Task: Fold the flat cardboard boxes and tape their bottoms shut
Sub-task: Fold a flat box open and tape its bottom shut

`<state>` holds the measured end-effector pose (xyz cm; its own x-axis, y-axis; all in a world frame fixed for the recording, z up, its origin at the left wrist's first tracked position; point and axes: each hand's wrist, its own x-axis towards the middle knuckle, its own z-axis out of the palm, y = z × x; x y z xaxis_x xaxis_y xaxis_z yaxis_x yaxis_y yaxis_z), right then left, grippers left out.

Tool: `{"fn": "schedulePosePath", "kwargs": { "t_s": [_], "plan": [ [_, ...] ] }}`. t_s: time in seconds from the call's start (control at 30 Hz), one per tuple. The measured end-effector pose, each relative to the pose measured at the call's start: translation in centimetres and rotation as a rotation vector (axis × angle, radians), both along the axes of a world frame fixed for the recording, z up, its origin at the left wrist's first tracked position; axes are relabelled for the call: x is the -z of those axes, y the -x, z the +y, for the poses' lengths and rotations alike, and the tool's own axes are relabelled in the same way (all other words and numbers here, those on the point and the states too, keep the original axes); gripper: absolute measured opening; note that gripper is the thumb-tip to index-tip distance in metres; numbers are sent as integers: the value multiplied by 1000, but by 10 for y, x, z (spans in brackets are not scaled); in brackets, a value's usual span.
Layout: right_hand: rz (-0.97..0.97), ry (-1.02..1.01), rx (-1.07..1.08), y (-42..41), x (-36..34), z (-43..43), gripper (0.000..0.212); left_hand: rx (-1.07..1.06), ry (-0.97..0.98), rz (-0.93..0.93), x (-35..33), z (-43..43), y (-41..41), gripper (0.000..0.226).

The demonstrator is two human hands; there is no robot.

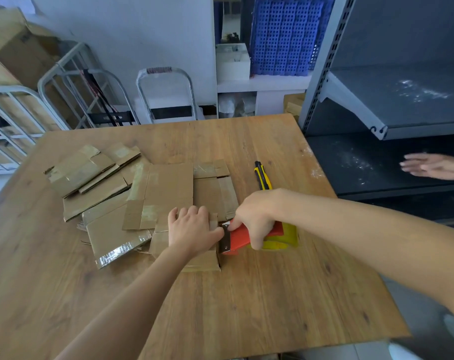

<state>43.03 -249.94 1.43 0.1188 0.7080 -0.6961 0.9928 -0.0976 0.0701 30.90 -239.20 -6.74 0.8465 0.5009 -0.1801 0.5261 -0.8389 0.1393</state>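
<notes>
cardboard box (202, 263), centre frame: my l hand (192, 229) presses it, fingers flat; r hand (254, 216) grips red tape dispenser (242, 237). risk: blade (224, 241) nicks my thumb (217, 232), or box slips & tape skews.

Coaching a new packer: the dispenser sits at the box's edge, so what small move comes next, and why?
Probably tilt the tape dispenser so its blade cuts the tape: the right hand grips it with the blade at the cardboard box's right edge, while the left hand presses the box down.
</notes>
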Motion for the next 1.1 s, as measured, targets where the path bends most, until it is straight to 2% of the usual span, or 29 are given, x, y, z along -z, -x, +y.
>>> {"fn": "schedulePosePath", "kwargs": {
  "t_s": [0.1, 0.37, 0.5, 0.53, 0.6, 0.67, 0.83, 0.97, 1.07, 1.1],
  "plan": [
    [2, 55, 12, 1, -3, 10, 77, -12, 10, 4, -1, -1, -1, 33],
    [55, 201, 169, 7, -8, 35, 56, -8, 15, 19, -3, -1, 0, 40],
    [16, 218, 156, 10, -8, 40, 67, -5, 22, 20, -3, -1, -1, 39],
    [-6, 227, 153, 12, -8, 41, 60, -4, 27, 17, -2, -1, -1, 38],
    [-50, 227, 153, 16, -9, 45, 29, -2, 29, 11, -2, -1, -1, 40],
    [-75, 229, 147, 20, -11, 49, 19, -1, 27, 12, -1, -1, -1, 46],
    [-48, 278, 230, 15, -11, 53, 24, -4, 30, 14, -3, -1, -2, 48],
    [-12, 390, 289, 12, 28, 28, 30, 9, 22, 26, -3, -4, 4, 40],
    [170, 306, 407, -5, 45, -9, 66, 15, 10, 16, -3, -4, 4, 39],
    [272, 239, 490, -13, 45, -24, 67, 13, 14, 18, -3, -3, 4, 39]
  ]
}}
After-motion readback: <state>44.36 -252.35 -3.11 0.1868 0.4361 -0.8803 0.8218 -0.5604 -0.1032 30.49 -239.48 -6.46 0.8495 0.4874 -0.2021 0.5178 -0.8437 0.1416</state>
